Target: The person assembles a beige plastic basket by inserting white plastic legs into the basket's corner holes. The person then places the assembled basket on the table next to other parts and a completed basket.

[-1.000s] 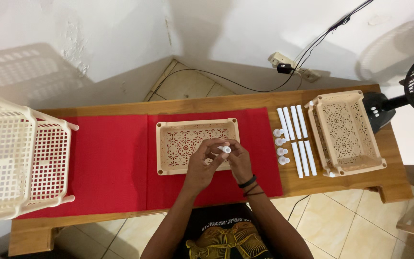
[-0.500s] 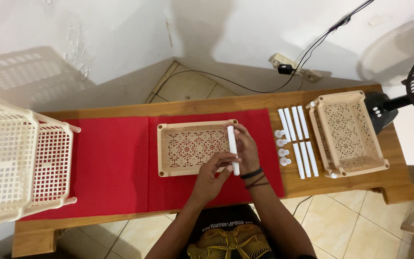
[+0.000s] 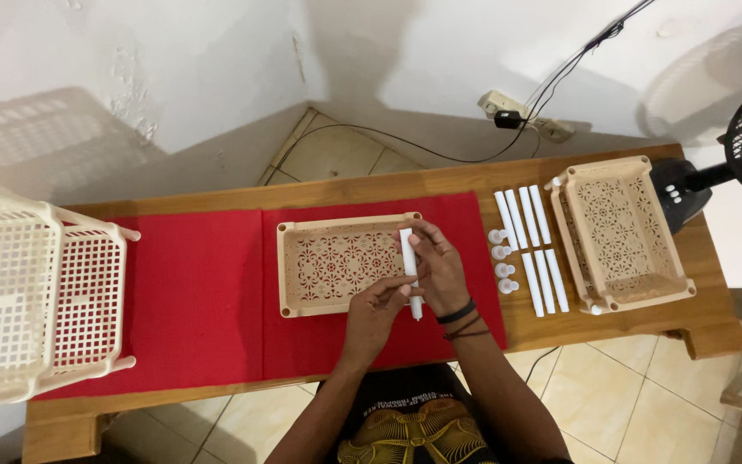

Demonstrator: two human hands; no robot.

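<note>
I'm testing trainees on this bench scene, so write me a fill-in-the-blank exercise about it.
1. Both hands hold a white tube at the ____ edge of the beige tray.
2. The tray lies on a ____ cloth.
3. The right hand wears dark bands on its ____.
4. The spare tubes lie between the cloth and a beige ____.

Missing words: right; red; wrist; basket

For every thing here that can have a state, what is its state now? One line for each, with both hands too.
White tube: lying along the tray's right edge, held by both hands.
Beige tray: flat on the red cloth, empty.
Left hand: pinching the tube's near end.
Right hand: gripping the tube.
Spare tubes: loose, in rows.
White caps: loose, in a column.
Stacked trays: empty on top.
</note>
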